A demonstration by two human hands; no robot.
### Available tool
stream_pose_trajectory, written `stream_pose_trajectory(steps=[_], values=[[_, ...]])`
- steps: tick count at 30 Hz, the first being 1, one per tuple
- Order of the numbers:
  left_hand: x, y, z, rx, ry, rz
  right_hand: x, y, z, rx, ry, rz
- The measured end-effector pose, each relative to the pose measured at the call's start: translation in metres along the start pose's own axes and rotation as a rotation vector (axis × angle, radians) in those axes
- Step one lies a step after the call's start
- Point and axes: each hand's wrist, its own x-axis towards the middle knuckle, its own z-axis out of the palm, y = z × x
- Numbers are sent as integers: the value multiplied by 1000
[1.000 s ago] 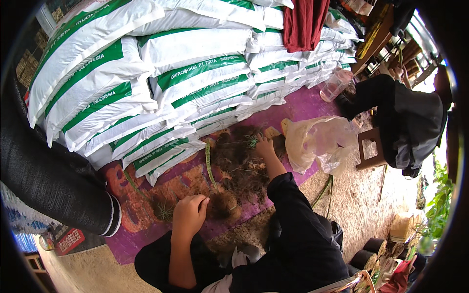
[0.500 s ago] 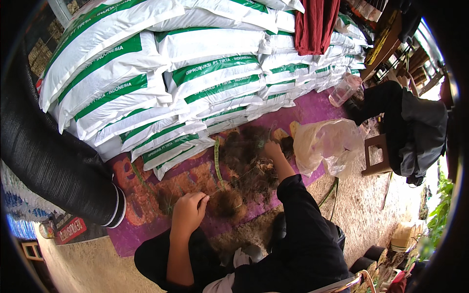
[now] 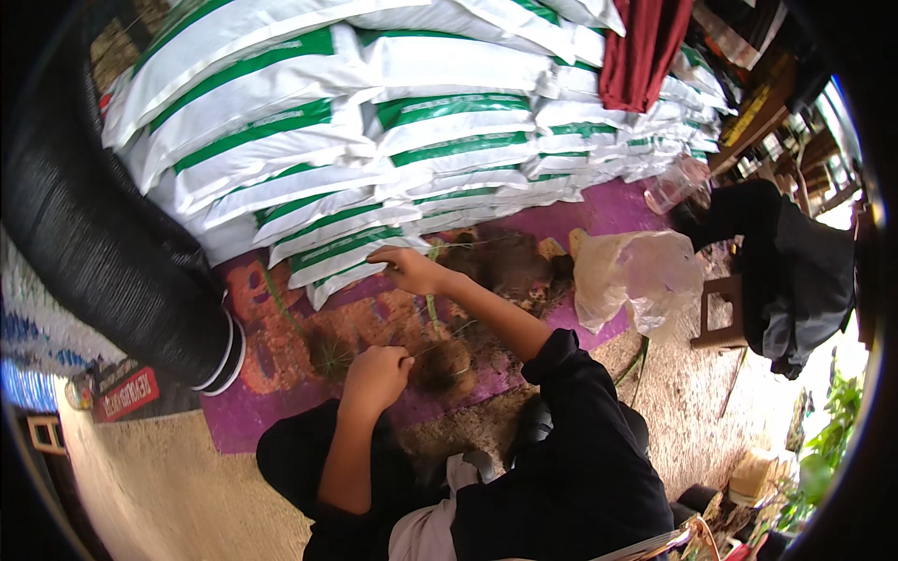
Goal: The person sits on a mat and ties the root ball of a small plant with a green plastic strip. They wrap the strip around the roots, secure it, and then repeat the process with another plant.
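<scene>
step: likely working fibre ball (image 3: 445,368), on mat (image 3: 230,417) beside left hand (image 3: 380,376) | left: fingers curled, hold unclear | right hand (image 3: 413,270): fingers bent, contents unclear | next: probably needs steady left hold

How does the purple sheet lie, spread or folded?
Spread: the purple sheet lies flat over the ground, its orange print visible.

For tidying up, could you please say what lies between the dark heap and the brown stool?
The head view shows a translucent plastic bag between them.
</scene>
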Motion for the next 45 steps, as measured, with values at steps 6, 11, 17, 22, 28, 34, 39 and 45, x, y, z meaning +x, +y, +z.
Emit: stream_pose_trajectory(steps=[6,11,17,22,28,34,39,45], values=[[-10,-19,0,-27,-14,65,73,-107,47,222,-202,-151],[-17,-33,1,-51,113,77,128,-162,86,557,-269,-100],[-20,-42,0,-90,158,78,133,-152,110,728,-306,37],[-26,-56,-4,-38,32,-46,112,-70,131,329,-354,418],[-32,-61,-17,5,-20,-123,101,-4,174,-68,-378,443],[-34,-71,-17,-16,-39,-188,131,-56,205,537,-477,370],[-35,-82,-8,-14,46,-169,145,-80,209,1208,-438,437],[-33,-71,-22,56,-71,-190,130,3,178,95,-288,313]])
